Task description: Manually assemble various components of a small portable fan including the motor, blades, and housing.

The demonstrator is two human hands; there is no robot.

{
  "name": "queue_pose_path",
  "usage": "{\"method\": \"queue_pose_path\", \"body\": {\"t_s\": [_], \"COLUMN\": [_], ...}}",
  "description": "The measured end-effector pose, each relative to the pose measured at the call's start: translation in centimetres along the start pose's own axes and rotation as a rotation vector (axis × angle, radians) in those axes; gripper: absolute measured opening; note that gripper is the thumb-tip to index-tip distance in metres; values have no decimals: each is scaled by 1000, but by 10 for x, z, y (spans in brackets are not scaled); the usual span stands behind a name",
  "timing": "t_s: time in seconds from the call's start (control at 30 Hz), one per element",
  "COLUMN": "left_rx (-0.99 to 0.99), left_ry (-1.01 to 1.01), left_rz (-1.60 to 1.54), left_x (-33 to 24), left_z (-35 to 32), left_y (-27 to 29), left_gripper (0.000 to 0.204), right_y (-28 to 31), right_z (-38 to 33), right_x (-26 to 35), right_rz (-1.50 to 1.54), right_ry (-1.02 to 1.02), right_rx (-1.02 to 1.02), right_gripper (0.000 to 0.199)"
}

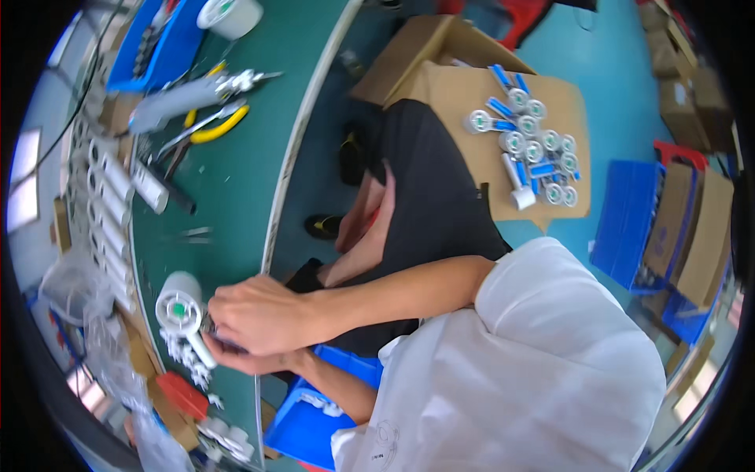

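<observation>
Both my hands are close together over the green table's [228, 169] edge. A white round-headed device [179, 311] with a green centre and a short white handle is at my fingertips. My left hand [248, 360], partly hidden beneath the other, has its fingers closed at the handle. My right hand [263, 316] lies over it, fingers curled; a small dark thing shows by its fingertips, too blurred to name. Small white plastic parts [185, 358] lie in a heap beside the device.
Yellow-handled pliers [220, 126], a grey power tool [177, 106] and a blue bin [153, 47] are on the table. White tubes [110, 208] line its far side. Several similar devices, many with blue handles, cover a cardboard sheet [578, 118]. A blue tray [303, 429] sits beside my left arm.
</observation>
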State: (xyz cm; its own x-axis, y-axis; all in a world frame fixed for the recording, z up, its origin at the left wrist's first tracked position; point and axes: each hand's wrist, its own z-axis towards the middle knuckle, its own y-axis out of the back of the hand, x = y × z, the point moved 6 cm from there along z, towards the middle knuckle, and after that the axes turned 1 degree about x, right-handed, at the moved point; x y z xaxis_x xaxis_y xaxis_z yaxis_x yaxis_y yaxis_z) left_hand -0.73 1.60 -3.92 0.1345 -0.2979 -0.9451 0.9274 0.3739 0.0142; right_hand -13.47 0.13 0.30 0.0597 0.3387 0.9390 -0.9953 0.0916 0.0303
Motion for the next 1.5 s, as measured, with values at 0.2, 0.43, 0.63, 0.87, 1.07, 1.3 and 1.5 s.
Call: {"method": "queue_pose_path", "body": {"t_s": [0.2,0.43,0.63,0.87,1.07,1.3,1.5], "left_rx": [-103,-136,-117,-113,-64,31,129], "left_ry": [-178,-321,-395,-554,-492,-368,-226], "left_rz": [295,566,584,708,736,749,777], "left_x": [2,-20,-20,-30,-47,-50,-49], "left_z": [-17,-25,-27,-26,-19,-11,-8], "left_y": [-4,-3,-5,-13,-21,-24,-25], "left_gripper": [54,61,59,59,54,43,41], "right_y": [20,17,15,14,21,16,14], "right_z": [4,-7,-7,-5,4,6,7], "right_x": [-7,-15,-6,-4,1,-14,-14], "right_rz": [-76,84,60,70,-130,238,169], "right_ry": [67,1,-10,-55,4,-78,16], "right_rx": [161,188,144,181,276,328,283], "right_gripper": [8,20,18,13,10,11,5]}}
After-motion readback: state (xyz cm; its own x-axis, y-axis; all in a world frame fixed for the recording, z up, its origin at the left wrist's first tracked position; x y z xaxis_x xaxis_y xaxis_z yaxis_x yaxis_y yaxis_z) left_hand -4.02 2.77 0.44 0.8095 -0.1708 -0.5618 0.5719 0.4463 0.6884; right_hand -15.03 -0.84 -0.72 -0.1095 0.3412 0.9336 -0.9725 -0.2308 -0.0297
